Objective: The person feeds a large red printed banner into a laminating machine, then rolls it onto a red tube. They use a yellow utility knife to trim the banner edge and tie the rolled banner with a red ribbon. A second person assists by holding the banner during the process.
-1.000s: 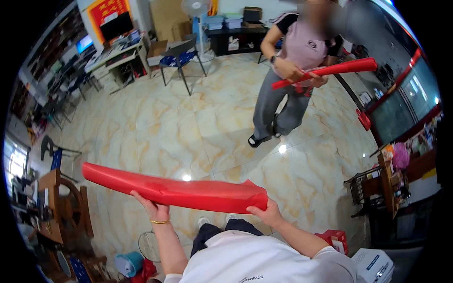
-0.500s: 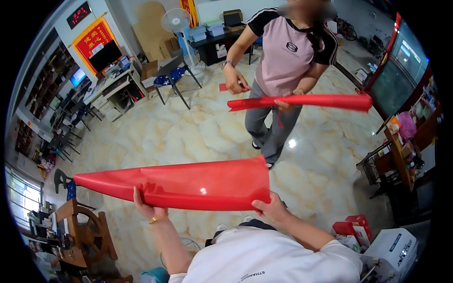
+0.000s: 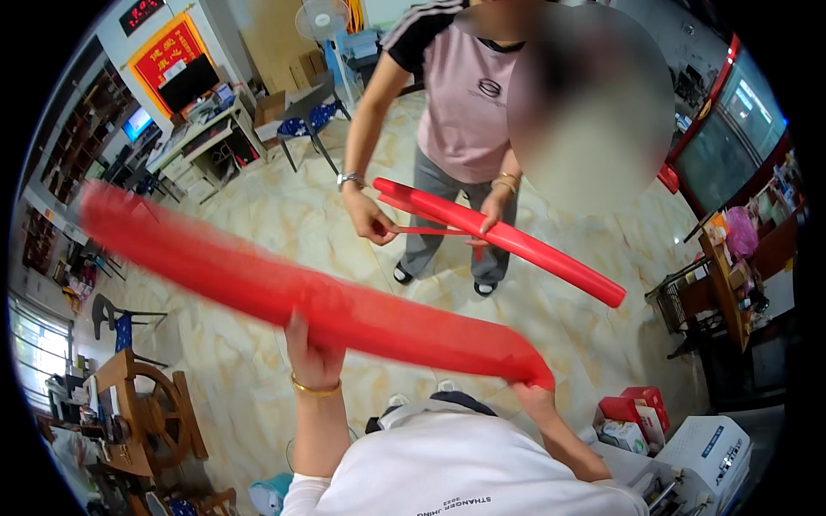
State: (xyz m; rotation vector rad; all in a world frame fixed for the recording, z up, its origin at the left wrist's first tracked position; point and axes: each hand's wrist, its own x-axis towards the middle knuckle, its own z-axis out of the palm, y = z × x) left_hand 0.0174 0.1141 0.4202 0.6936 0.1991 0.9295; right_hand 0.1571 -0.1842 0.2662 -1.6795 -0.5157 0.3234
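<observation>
I hold a long red paper scroll stretched slantwise in front of me, blurred by motion. My left hand, with a gold bangle on the wrist, grips its lower edge near the middle. My right hand pinches its right end. Facing me, another person in a pink shirt holds a second rolled red scroll with both hands and pulls a thin red strip off it.
A marble tile floor lies between us. Desks with monitors and a chair stand at the back left, a wooden wheel stand at the lower left, red boxes and a white printer at the lower right.
The other person has stepped closer. My scroll has tilted, its left end swinging up, and it looks narrower than the wide sheet half a second ago.
</observation>
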